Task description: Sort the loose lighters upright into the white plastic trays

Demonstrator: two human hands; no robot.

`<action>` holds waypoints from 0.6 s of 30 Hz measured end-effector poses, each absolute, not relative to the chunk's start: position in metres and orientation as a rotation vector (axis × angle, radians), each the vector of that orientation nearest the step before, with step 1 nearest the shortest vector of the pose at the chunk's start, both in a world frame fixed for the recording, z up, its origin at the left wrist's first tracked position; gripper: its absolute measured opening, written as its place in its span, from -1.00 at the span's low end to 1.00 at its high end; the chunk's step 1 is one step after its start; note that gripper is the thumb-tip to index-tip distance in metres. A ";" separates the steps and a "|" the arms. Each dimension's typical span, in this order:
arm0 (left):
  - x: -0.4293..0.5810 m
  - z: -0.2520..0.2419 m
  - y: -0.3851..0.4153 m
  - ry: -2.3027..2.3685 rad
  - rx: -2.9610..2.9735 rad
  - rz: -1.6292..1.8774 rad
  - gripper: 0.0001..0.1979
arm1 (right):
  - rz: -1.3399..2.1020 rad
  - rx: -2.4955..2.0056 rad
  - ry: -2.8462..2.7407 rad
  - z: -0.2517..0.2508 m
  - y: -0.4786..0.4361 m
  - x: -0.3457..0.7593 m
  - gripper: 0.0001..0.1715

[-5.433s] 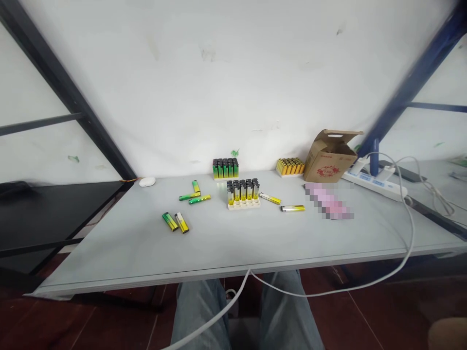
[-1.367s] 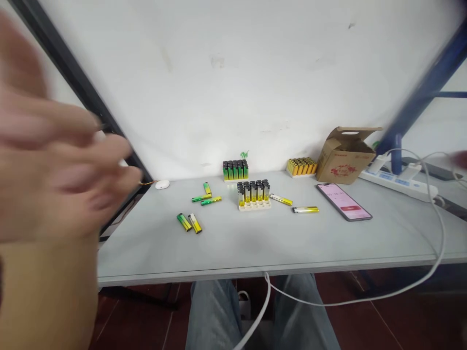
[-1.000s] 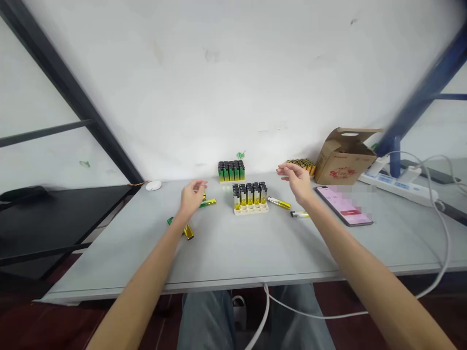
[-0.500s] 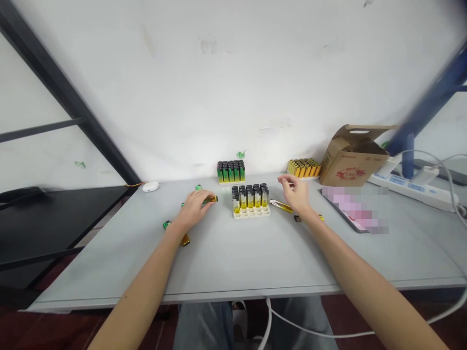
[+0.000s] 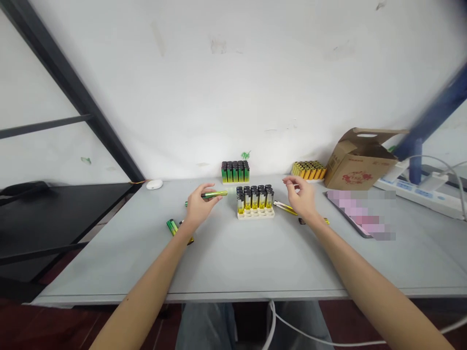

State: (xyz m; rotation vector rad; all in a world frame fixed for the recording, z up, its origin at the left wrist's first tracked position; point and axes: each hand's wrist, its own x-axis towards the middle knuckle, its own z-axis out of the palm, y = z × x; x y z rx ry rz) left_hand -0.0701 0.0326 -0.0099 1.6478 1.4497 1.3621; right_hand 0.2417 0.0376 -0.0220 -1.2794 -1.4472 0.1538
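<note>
- Two bare forearms reach out from six o'clock over the pale grey tabletop [image 5: 233,262], both stretched long and nearly straight
- Held a little off the surface, the left hand [image 5: 198,207] has its palm turned inward, with thumb and fingers pinched tight on a slim green-and-yellow plastic lighter [image 5: 214,194]
- This lighter lies level in the air at nine o'clock of the cream plastic tray of upright black-capped yellow lighters [image 5: 255,200], with its free end pointing toward three o'clock and stopping just short of the tray
- Its body is glossy, darker green where the fingers grip it and shading to yellow-green at the outer end; which end carries the cap I cannot tell
- At three o'clock of the tray the right hand [image 5: 302,199] hovers with its wrist low and its fingers loosely curled and parted, holding nothing
- Just below those fingers a loose yellow lighter [image 5: 282,206] lies flat on the tabletop, and a second loose lighter [image 5: 314,221] shows beside the wrist
- At seven o'clock of the left hand a short green lighter [image 5: 171,226] lies flat beside the forearm
- At twelve o'clock, against the white wall, stands a block of green lighters [image 5: 235,172]
- Toward one o'clock are a block of orange-yellow lighters [image 5: 308,170] and a brown cardboard box with its flap open [image 5: 359,160]
</note>
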 end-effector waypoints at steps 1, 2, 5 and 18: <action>-0.071 -0.013 0.034 1.446 1.629 1.334 -0.49 | 0.159 -1.297 -1.464 -0.024 0.039 0.243 -0.69; -0.071 -0.016 0.036 1.449 1.622 1.309 -0.50 | 0.161 -1.313 -1.480 -0.025 0.041 0.245 -0.69; -0.072 -0.021 0.039 1.473 1.605 1.263 -0.53 | 0.175 -1.347 -1.518 -0.028 0.044 0.249 -0.69; -0.067 -0.027 0.043 1.295 1.669 1.530 -0.73 | 0.520 -1.341 -1.410 -0.037 0.052 0.257 -0.65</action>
